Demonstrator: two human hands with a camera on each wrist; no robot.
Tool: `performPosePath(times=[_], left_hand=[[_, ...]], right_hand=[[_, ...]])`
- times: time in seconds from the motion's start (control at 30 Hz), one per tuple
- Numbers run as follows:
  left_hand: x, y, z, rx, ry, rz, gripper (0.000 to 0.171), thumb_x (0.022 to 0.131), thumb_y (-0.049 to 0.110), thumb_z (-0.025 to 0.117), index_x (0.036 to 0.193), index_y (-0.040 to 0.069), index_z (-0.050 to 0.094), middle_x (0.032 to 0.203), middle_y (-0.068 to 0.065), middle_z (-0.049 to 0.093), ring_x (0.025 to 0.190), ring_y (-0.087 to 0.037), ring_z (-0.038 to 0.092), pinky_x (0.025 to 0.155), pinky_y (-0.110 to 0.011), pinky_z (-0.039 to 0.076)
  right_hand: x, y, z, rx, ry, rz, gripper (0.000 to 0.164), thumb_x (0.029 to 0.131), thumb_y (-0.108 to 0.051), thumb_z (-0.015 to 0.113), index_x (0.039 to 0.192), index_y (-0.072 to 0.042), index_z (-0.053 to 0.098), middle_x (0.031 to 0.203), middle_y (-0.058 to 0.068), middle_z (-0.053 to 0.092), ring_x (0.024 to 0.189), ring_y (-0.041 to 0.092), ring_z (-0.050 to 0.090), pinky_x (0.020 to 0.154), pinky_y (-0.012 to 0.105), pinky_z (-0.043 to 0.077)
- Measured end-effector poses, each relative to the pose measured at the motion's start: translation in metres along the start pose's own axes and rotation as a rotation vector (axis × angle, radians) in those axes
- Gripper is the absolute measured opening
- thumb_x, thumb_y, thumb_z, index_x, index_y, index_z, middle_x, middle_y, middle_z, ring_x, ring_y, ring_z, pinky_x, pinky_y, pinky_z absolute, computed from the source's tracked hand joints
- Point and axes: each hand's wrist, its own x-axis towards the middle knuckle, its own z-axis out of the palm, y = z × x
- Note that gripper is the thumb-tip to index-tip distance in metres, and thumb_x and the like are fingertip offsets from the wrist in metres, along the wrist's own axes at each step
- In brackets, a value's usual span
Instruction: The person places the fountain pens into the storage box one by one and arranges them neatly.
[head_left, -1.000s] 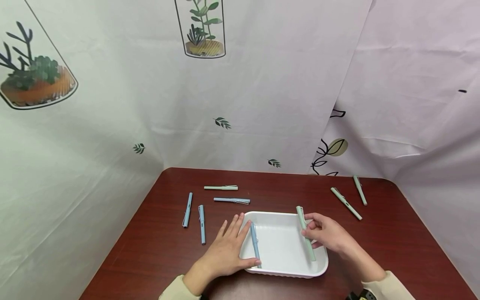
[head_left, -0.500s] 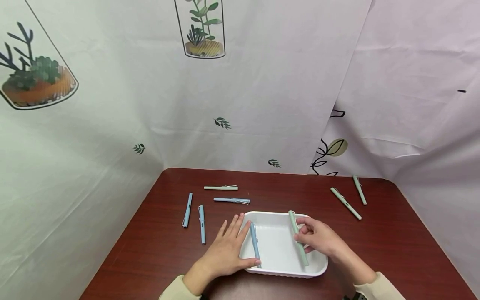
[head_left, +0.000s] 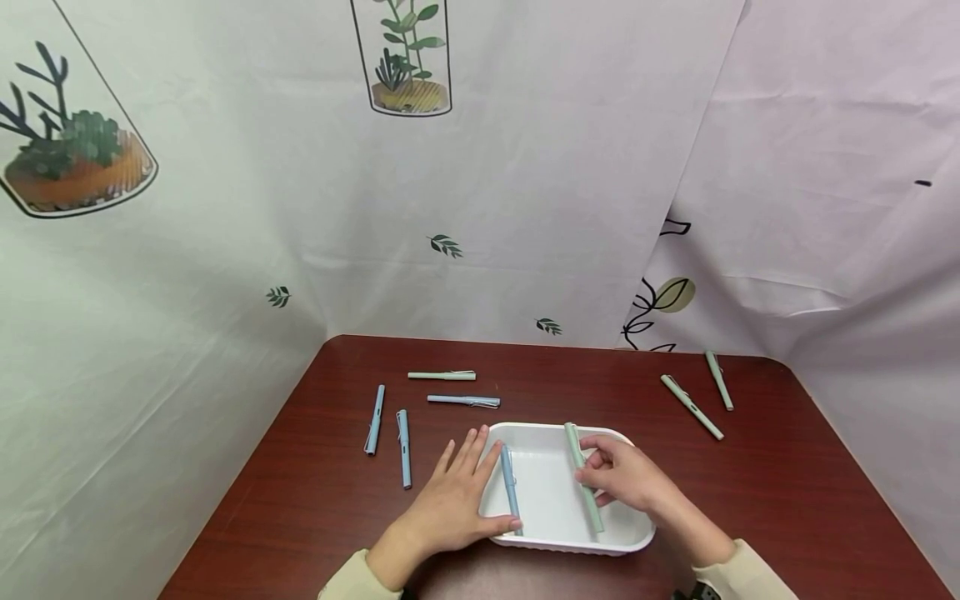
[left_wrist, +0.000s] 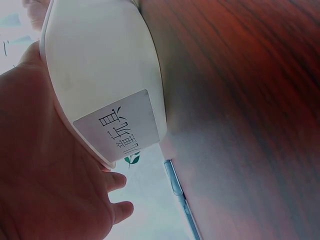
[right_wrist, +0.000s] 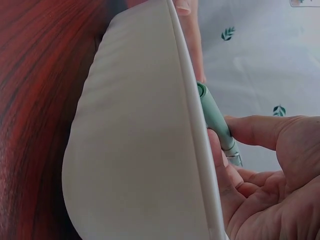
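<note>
A white rectangular tray (head_left: 551, 546) stands near the front of the table. My left hand (head_left: 450, 504) rests on its left rim with fingers spread and thumb over the near edge. Inside, along the left wall, lies a blue pen (head_left: 510, 479). My right hand (head_left: 626, 475) pinches a light green pen (head_left: 588, 496) between thumb and fingers, tilted over the right half of the tray. In the right wrist view the green pen (right_wrist: 216, 117) shows above the tray rim; its lower part is hidden. The left wrist view shows a label (left_wrist: 120, 127) on the tray's side.
Left of the tray lie two blue pens, one upper (head_left: 375, 421) and one lower (head_left: 405, 450). Behind it lie another blue pen (head_left: 463, 402) and a green pen (head_left: 442, 376). Two green pens, one nearer (head_left: 692, 407) and one farther (head_left: 720, 381), lie at the back right.
My right hand has moved left with the green pen, from the tray's right side toward its middle. The left hand and the other pens have stayed put.
</note>
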Motion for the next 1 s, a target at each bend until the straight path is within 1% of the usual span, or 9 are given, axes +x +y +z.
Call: performPosePath(times=[0.17, 0.43, 0.7, 0.87, 1.0], left_hand=[[0.000, 0.000, 0.000, 0.000, -0.003, -0.003, 0.103, 0.085, 0.075, 0.059, 0.160, 0.011, 0.030, 0.169, -0.015, 0.016, 0.156, -0.031, 0.015, 0.123, -0.057, 0.017], [0.001, 0.000, 0.000, 0.001, -0.006, -0.007, 0.103, 0.085, 0.075, 0.060, 0.160, 0.011, 0.030, 0.169, -0.014, 0.015, 0.156, -0.029, 0.013, 0.123, -0.057, 0.017], [0.001, 0.000, 0.000, 0.009, -0.007, -0.005, 0.103, 0.086, 0.075, 0.059, 0.160, 0.011, 0.030, 0.169, -0.015, 0.015, 0.156, -0.030, 0.014, 0.123, -0.057, 0.016], [0.001, 0.000, -0.001, 0.016, -0.010, -0.002, 0.104, 0.086, 0.077, 0.056, 0.160, 0.011, 0.029, 0.169, -0.015, 0.016, 0.156, -0.031, 0.015, 0.122, -0.057, 0.017], [0.001, 0.001, -0.001, 0.019, -0.012, -0.005, 0.103, 0.086, 0.076, 0.057, 0.161, 0.011, 0.029, 0.169, -0.015, 0.015, 0.156, -0.029, 0.013, 0.123, -0.057, 0.017]], right_hand=[[0.003, 0.000, 0.006, 0.014, -0.009, 0.001, 0.052, 0.087, -0.004, 0.073, 0.130, 0.015, 0.050, 0.082, 0.008, 0.061, 0.071, 0.019, 0.062, 0.057, 0.036, 0.060], [0.006, 0.000, 0.017, -0.010, 0.019, 0.027, 0.053, 0.086, -0.006, 0.076, 0.130, 0.011, 0.053, 0.083, 0.008, 0.061, 0.070, 0.018, 0.063, 0.057, 0.035, 0.060], [0.010, 0.001, 0.026, -0.014, 0.011, 0.019, 0.053, 0.085, -0.005, 0.076, 0.129, 0.012, 0.053, 0.081, 0.007, 0.061, 0.067, 0.017, 0.062, 0.056, 0.035, 0.060], [0.014, 0.003, 0.032, -0.007, 0.006, 0.016, 0.053, 0.085, -0.005, 0.076, 0.129, 0.013, 0.053, 0.081, 0.007, 0.061, 0.065, 0.016, 0.062, 0.056, 0.035, 0.059], [0.016, 0.002, 0.036, 0.004, -0.007, 0.025, 0.053, 0.085, -0.005, 0.076, 0.129, 0.012, 0.053, 0.082, 0.007, 0.062, 0.064, 0.016, 0.062, 0.056, 0.036, 0.060]])
